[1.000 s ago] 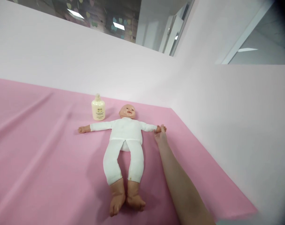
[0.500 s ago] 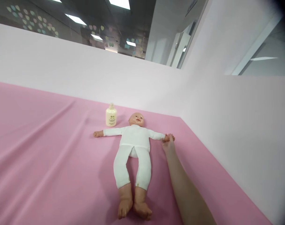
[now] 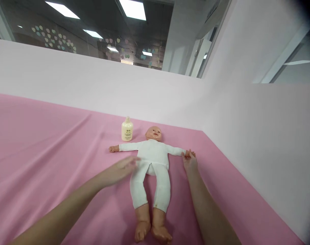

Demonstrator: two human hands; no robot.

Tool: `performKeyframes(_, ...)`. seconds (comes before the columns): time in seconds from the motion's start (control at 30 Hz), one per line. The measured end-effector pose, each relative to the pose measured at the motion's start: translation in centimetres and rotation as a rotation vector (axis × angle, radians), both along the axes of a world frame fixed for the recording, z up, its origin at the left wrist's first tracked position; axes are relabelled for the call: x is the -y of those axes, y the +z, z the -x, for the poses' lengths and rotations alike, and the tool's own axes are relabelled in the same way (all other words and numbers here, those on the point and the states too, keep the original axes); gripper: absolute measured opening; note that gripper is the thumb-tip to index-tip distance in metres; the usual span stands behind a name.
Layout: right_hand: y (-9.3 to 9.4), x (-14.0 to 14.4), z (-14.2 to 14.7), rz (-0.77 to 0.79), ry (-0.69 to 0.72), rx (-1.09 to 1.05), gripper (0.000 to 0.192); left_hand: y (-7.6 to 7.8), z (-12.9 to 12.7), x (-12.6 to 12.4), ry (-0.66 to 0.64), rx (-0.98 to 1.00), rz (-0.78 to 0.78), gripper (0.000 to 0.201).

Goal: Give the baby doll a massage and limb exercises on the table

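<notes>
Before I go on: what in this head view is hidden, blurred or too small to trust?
- Left hand: motion-blurred; whether it touches the doll is unclear.
- Right hand: its grip on the doll's hand is hidden by its own fingers.
- Bottle: label print too small to read.
- Both forearms: cut off by the bottom edge.
- Pink sheet: runs past the left and bottom edges.

Pink sheet [image 3: 42, 143], white walls [image 3: 259, 129]
</notes>
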State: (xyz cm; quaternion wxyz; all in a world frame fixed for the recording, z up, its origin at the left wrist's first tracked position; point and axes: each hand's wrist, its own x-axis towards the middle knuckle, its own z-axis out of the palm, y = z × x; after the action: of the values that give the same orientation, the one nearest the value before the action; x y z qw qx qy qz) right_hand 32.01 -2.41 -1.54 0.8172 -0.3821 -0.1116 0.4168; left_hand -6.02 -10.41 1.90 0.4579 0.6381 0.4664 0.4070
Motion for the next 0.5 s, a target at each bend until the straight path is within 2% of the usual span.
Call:
performKeyframes(0.07, -0.2, 0.1, 0.0, -0.007, -0.021, 0.036, 0.019, 1.1, 0.3, -3.5, 0.214, -0.200, -0.154, 0.034)
performKeyframes(0.13, -0.4, 0.2, 0.1, -0.022, -0.047, 0.068, 0.023, 0.6, 0.7, -6.4, 0.407, -0.514, -0.192, 0.042)
performKeyframes(0.2, -0.7, 0.3, 0.2, -0.038, -0.080, 0.113, 0.032, -0.9, 1.6, -8.4, 0.447, -0.718, -0.210, 0.048)
performKeyframes(0.27, -0.9, 0.2, 0.2, -0.026, -0.112, 0.164, 0.043, -2.4, 2.7, -9.6, 0.444, -0.801, -0.229, 0.044)
performKeyframes(0.37, -1.2, -0.2, 0.3, 0.052, -0.156, 0.278, 0.058, -3.5, 4.0, -10.3, 0.393, -0.708, -0.231, 0.036)
performKeyframes(0.43, -1.4, -0.6, 0.6, 0.096, -0.176, 0.368, 0.071, -3.3, 4.3, -10.5, 0.391, -0.500, -0.224, 0.037)
performKeyframes(0.5, -1.3, -0.6, 1.0, 0.095, -0.173, 0.458, 0.084, -3.0, 4.3, -10.4, 0.421, -0.247, -0.178, 0.046)
